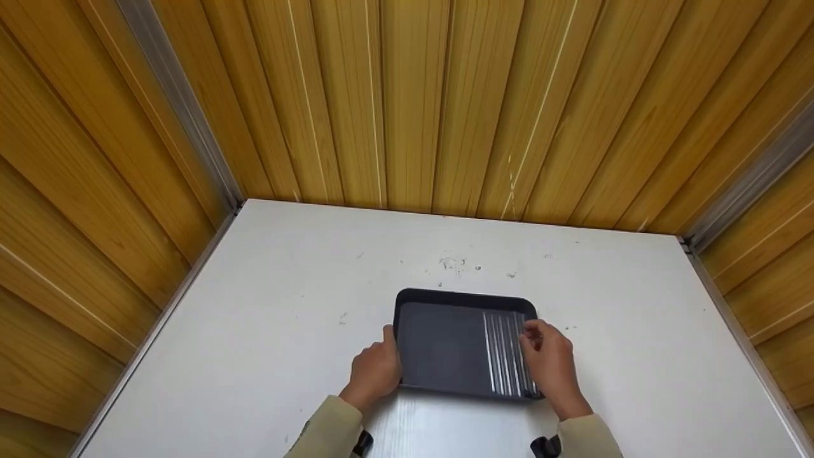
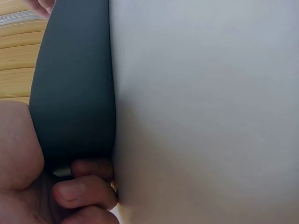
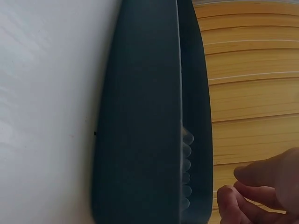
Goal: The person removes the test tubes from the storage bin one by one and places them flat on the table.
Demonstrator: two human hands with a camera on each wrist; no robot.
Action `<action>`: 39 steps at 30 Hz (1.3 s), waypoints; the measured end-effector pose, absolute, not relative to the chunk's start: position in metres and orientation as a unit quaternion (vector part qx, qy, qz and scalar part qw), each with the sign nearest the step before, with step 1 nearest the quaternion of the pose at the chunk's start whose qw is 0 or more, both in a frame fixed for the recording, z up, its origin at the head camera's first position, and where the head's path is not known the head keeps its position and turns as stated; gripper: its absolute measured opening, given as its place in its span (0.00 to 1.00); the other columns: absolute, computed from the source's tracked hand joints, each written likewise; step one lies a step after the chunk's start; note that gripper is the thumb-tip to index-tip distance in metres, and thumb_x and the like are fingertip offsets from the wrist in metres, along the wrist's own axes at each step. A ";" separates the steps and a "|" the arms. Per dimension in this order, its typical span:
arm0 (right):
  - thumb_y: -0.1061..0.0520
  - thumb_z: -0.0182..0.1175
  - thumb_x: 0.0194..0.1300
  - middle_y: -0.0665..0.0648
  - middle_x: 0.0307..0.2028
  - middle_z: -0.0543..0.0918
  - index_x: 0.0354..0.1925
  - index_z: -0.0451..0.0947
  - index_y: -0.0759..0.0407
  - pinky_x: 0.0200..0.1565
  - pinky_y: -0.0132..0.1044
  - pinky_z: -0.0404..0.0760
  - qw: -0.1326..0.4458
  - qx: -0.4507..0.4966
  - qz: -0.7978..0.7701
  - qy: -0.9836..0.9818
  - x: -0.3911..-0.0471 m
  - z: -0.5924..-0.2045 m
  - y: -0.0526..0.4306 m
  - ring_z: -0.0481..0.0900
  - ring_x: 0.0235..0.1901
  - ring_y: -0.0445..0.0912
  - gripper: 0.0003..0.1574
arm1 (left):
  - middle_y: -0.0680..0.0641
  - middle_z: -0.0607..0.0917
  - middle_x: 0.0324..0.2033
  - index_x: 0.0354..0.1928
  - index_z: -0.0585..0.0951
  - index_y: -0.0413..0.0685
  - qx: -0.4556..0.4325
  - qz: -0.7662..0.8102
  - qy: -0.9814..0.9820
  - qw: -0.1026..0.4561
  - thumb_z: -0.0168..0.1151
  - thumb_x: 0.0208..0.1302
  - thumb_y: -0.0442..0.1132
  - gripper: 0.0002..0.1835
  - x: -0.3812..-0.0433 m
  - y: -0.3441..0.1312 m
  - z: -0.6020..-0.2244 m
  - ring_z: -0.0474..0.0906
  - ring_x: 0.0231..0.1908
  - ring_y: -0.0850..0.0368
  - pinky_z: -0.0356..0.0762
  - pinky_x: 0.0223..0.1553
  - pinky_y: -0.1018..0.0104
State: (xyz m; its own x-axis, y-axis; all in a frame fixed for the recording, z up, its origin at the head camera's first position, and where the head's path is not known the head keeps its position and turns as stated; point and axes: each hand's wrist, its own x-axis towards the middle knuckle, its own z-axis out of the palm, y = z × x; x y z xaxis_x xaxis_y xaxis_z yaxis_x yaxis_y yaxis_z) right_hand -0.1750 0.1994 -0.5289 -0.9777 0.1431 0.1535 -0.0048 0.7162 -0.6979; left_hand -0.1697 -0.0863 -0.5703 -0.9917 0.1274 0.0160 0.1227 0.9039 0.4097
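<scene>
Two bare hands at work. Dark grey rectangular tray (image 1: 439,343) gripped at its left end by the left hand (image 1: 375,370), thumb laid along the wall, fingers curled at the front corner. Right hand (image 1: 553,361) held over the tray's right end, fingers curled, thumb drawn close to the fingertips. Worktop (image 1: 254,318) white, scuffed between tray and back edge; enclosed by wood-patterned panels (image 1: 410,108), metal posts (image 1: 184,102) at both back corners. Tray placed about midway between side edges, long axis nearly parallel to back edge. Clear tubes (image 1: 502,353) bunched at its right end, pointed front to back.
</scene>
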 end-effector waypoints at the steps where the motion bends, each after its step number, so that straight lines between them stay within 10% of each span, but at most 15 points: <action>1: 0.66 0.61 0.63 0.60 0.37 0.83 0.47 0.79 0.67 0.35 0.31 0.75 0.095 -0.037 0.375 -0.921 -0.175 -0.529 0.199 0.79 0.35 0.45 0.13 | 0.46 0.77 0.17 0.58 0.64 0.38 0.064 0.209 0.976 0.005 0.44 0.72 0.36 0.16 -0.170 -0.086 -0.571 0.73 0.15 0.53 0.65 0.17 0.59; 39: 0.67 0.65 0.59 0.59 0.37 0.82 0.46 0.79 0.67 0.35 0.31 0.77 0.065 -0.018 0.416 -0.907 -0.174 -0.539 0.177 0.79 0.35 0.44 0.15 | 0.42 0.80 0.20 0.58 0.64 0.38 0.057 0.212 0.976 0.002 0.45 0.71 0.35 0.16 -0.171 -0.086 -0.572 0.78 0.19 0.46 0.69 0.19 0.55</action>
